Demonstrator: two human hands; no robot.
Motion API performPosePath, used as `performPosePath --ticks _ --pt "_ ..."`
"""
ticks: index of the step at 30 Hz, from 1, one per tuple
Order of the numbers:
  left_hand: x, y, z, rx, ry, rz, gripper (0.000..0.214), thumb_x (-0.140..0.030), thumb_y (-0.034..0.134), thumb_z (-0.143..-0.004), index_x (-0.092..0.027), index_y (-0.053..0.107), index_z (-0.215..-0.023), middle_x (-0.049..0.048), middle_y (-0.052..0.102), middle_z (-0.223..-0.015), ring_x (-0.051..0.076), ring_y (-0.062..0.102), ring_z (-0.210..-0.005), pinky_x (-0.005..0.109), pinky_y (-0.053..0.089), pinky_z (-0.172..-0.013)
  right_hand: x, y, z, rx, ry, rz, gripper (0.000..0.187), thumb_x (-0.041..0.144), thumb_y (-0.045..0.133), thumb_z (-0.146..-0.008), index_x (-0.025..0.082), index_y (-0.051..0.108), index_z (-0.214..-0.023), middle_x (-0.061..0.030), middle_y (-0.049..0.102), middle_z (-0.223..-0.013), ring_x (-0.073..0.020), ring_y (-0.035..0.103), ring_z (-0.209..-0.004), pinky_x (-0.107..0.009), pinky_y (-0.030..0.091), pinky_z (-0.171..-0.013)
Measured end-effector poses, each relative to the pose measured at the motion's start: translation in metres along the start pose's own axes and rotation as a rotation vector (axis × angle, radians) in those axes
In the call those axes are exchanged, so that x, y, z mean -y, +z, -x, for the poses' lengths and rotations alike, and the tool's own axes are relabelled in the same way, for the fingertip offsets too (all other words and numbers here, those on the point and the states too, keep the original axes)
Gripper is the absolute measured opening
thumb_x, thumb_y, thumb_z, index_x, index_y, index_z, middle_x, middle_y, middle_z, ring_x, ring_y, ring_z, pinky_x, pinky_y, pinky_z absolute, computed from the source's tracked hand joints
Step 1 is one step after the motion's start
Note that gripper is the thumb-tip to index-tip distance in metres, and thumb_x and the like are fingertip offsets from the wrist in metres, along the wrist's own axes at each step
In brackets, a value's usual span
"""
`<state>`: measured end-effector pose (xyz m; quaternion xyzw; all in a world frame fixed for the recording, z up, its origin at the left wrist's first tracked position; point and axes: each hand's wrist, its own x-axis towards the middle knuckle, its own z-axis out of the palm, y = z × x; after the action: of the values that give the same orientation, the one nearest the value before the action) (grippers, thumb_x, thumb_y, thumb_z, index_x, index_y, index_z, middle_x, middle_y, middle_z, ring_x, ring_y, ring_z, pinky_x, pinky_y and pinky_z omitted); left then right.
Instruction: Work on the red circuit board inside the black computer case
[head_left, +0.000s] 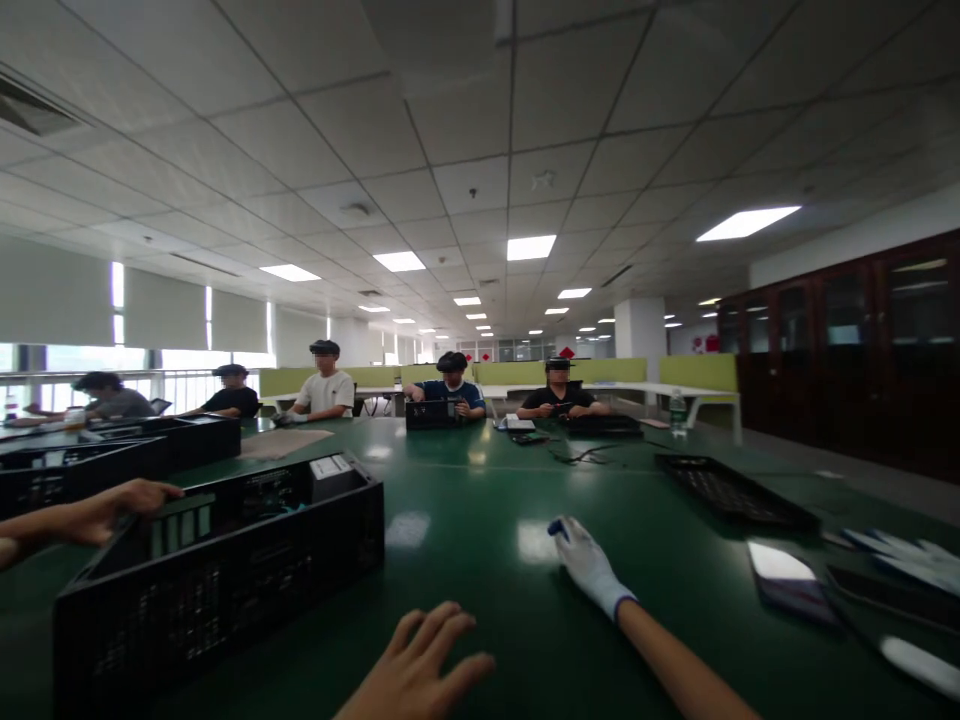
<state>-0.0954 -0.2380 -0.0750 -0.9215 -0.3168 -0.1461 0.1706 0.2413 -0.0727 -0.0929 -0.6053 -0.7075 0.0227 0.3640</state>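
Observation:
My left hand (420, 670) is bare and hovers low over the green table (480, 500) at the bottom centre, fingers spread, holding nothing. My right hand (589, 565) wears a white glove and lies stretched forward on the table, fingers together and flat; a small blue patch shows at its fingertips, and I cannot tell whether it belongs to the glove. A black plastic crate (225, 570) stands just left of my left hand.
Another person's bare hand (112, 505) rests on the crate's far left rim. More black crates (112, 455) stand behind it. A flat black tray (735, 490), dark flat devices (787, 585) and white gloves (900, 550) lie on the right. Several people sit at the far end.

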Motion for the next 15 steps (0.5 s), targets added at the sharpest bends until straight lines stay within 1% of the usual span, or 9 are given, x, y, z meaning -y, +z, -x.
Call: performPosePath --ticks 1,2,4,6,8,9,11,13,15 --pt "0.003 -0.003 -0.020 0.038 0.003 0.015 0.067 -0.032 0.072 -0.085 -0.039 0.043 -0.145 0.0086 0.053 -0.149 0.036 0.047 -0.137 0.058 0.048 -0.106 -0.018 -0.016 0.005 -0.004 0.091 -0.013 0.040 0.019 0.045 -0.082 0.014 0.064 -0.116 -0.0196 0.063 -0.125 -0.0333 0.059 -0.122 -0.043 0.043 -0.108" --pt "0.005 -0.004 -0.039 0.051 -0.014 0.037 0.070 -0.028 0.073 -0.083 -0.037 0.043 -0.145 0.0099 0.050 -0.150 0.037 0.045 -0.139 0.061 0.044 -0.108 -0.033 -0.031 0.011 -0.010 0.177 -0.030 0.044 0.025 0.044 -0.084 0.012 0.060 -0.123 -0.0215 0.060 -0.128 -0.0338 0.059 -0.121 -0.044 0.045 -0.106" --pt "0.010 0.003 -0.073 0.008 -0.046 0.074 0.064 -0.022 0.071 -0.084 -0.033 0.046 -0.142 0.0098 0.049 -0.150 0.036 0.043 -0.140 0.062 0.039 -0.112 -0.056 -0.057 0.027 -0.021 0.301 -0.070 0.058 0.036 0.041 -0.086 0.008 0.048 -0.137 -0.0246 0.053 -0.135 -0.0340 0.060 -0.120 -0.043 0.048 -0.102" --pt "0.012 0.020 -0.100 -0.060 -0.052 0.096 0.055 -0.019 0.068 -0.086 -0.030 0.050 -0.137 0.0094 0.051 -0.147 0.035 0.043 -0.139 0.061 0.038 -0.112 -0.071 -0.077 0.043 -0.013 0.354 -0.117 0.068 0.045 0.042 -0.085 0.008 0.042 -0.143 -0.0241 0.050 -0.140 -0.0330 0.059 -0.121 -0.041 0.048 -0.101" --pt "0.014 0.039 -0.117 -0.119 -0.075 0.117 0.048 -0.017 0.064 -0.088 -0.028 0.053 -0.133 0.0099 0.053 -0.144 0.034 0.045 -0.136 0.058 0.039 -0.111 -0.079 -0.090 0.058 0.022 0.366 -0.168 0.073 0.054 0.046 -0.083 0.011 0.044 -0.142 -0.0203 0.058 -0.133 -0.0313 0.063 -0.115 -0.039 0.051 -0.096" --pt "0.015 0.048 -0.122 -0.142 -0.097 0.131 0.045 -0.016 0.062 -0.089 -0.026 0.054 -0.132 0.0103 0.054 -0.142 0.032 0.047 -0.133 0.056 0.041 -0.109 -0.081 -0.095 0.065 0.035 0.362 -0.194 0.074 0.058 0.048 -0.082 0.012 0.047 -0.140 -0.0182 0.063 -0.127 -0.0307 0.066 -0.110 -0.038 0.053 -0.093" --pt "0.019 0.062 -0.120 -0.171 -0.147 0.165 0.040 -0.010 0.057 -0.089 -0.024 0.058 -0.126 0.0098 0.060 -0.133 0.028 0.054 -0.124 0.049 0.046 -0.104 -0.082 -0.102 0.075 0.031 0.350 -0.236 0.075 0.063 0.051 -0.080 0.013 0.052 -0.136 -0.0159 0.069 -0.117 -0.0305 0.068 -0.102 -0.038 0.055 -0.087" --pt "0.027 0.069 -0.108 -0.194 -0.206 0.202 0.035 -0.007 0.053 -0.089 -0.023 0.062 -0.119 0.0076 0.064 -0.121 0.025 0.058 -0.115 0.045 0.047 -0.100 -0.079 -0.106 0.081 0.000 0.337 -0.254 0.073 0.063 0.051 -0.081 0.013 0.054 -0.134 -0.0163 0.068 -0.120 -0.0301 0.067 -0.106 -0.037 0.054 -0.090" --pt "0.041 0.070 -0.091 -0.221 -0.286 0.236 0.030 -0.009 0.048 -0.092 -0.022 0.063 -0.115 0.0073 0.065 -0.115 0.025 0.059 -0.111 0.045 0.047 -0.099 -0.076 -0.109 0.082 -0.018 0.332 -0.253 0.071 0.060 0.048 -0.084 0.012 0.052 -0.136 -0.0169 0.065 -0.127 -0.0286 0.066 -0.111 -0.035 0.052 -0.094"
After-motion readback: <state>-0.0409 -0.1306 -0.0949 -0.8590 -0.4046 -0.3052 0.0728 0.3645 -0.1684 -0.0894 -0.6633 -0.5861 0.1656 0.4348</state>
